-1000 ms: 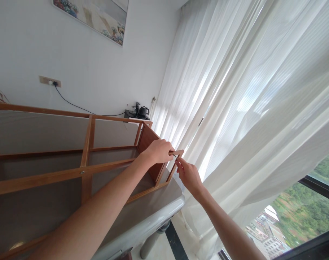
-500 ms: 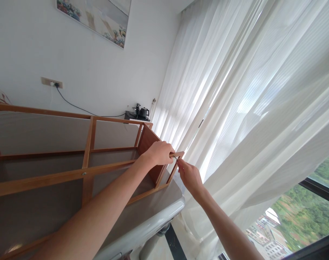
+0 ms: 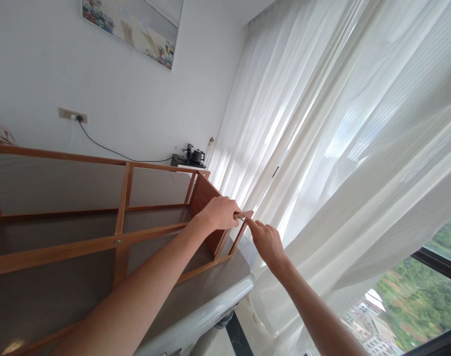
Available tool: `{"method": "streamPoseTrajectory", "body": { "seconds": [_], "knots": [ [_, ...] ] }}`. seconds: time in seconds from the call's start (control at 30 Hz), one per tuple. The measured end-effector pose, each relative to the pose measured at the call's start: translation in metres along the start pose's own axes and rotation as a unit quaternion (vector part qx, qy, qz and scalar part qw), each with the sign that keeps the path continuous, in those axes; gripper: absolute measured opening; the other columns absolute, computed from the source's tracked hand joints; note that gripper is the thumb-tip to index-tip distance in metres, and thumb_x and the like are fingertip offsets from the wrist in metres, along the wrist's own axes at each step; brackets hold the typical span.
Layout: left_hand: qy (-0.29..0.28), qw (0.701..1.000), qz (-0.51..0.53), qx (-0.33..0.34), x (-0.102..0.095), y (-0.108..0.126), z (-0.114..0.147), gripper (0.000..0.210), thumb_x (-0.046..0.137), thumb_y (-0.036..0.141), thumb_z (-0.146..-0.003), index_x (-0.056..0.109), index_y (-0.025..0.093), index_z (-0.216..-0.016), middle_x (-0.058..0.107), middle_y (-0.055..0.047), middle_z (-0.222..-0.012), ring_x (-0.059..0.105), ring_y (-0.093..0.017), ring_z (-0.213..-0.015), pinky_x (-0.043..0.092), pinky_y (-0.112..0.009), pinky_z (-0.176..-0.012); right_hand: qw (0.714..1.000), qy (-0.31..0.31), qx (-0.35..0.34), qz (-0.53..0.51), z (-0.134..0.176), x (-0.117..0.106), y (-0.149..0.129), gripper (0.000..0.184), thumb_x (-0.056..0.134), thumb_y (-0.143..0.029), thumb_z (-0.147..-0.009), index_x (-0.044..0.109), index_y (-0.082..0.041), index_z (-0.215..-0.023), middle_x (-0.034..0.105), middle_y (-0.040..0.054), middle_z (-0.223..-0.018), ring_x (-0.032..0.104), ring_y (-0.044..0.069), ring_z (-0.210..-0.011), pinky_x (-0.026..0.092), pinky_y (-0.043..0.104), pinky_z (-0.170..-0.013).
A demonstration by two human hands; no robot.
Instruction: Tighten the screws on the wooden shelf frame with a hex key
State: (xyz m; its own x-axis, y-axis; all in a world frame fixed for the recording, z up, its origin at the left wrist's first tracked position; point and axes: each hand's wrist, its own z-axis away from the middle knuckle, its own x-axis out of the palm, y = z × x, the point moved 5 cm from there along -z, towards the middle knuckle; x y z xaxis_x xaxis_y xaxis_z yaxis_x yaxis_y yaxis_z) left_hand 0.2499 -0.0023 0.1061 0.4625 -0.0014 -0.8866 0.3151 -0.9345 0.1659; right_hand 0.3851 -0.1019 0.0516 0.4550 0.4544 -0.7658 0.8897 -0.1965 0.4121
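A reddish-brown wooden frame (image 3: 120, 198) with open bays and a solid end panel (image 3: 205, 190) lies on a grey, glossy-edged table (image 3: 225, 289). My left hand (image 3: 220, 212) is closed around the bar at the frame's right end, its fingertips hidden. A thin dark rod (image 3: 242, 219), which looks like a hex key, shows at that bar beside my left fingers. My right hand (image 3: 264, 240) meets the rod's outer end with its index fingertip, the other fingers curled in. A round metal bolt head (image 3: 117, 242) sits in the frame's middle rail.
White sheer curtains (image 3: 314, 133) hang close to my right hand, before a window. A black kettle (image 3: 198, 156) stands on a small stand behind the frame. Its cord (image 3: 110, 150) runs to a wall socket (image 3: 72, 115). A picture (image 3: 136, 29) hangs above.
My right hand has shifted slightly right and down, and its index finger is now straighter against the rod. My left hand keeps its grip on the bar. The view has tilted a little.
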Motion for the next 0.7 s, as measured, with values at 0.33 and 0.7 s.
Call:
{"method": "streamPoseTrajectory", "body": {
  "seconds": [0.33,0.7],
  "knots": [
    [0.003,1.0,0.002,0.0,0.003,-0.001,-0.001,0.015,0.054,0.025,-0.075,0.063,0.022,-0.063,0.066,-0.003,-0.064,0.06,-0.019,-0.063,0.031,-0.029,-0.052,0.998,0.026,-0.024,0.043,-0.004,-0.01,0.0,0.045,0.042,0.006,-0.085,0.062,-0.022,-0.114,0.054,-0.0021,-0.063,0.034,0.013,-0.048,0.022,0.029,-0.056],
    [-0.009,1.0,0.021,-0.013,0.002,-0.001,-0.001,0.015,0.054,0.024,-0.074,0.067,0.024,-0.067,0.066,-0.002,-0.064,0.057,-0.018,-0.059,0.031,-0.029,-0.052,0.995,0.052,-0.055,0.07,-0.003,-0.006,0.001,0.042,0.043,0.006,-0.085,0.06,-0.02,-0.113,0.053,-0.0019,-0.064,0.032,0.013,-0.047,0.023,0.03,-0.056]
  ]
}}
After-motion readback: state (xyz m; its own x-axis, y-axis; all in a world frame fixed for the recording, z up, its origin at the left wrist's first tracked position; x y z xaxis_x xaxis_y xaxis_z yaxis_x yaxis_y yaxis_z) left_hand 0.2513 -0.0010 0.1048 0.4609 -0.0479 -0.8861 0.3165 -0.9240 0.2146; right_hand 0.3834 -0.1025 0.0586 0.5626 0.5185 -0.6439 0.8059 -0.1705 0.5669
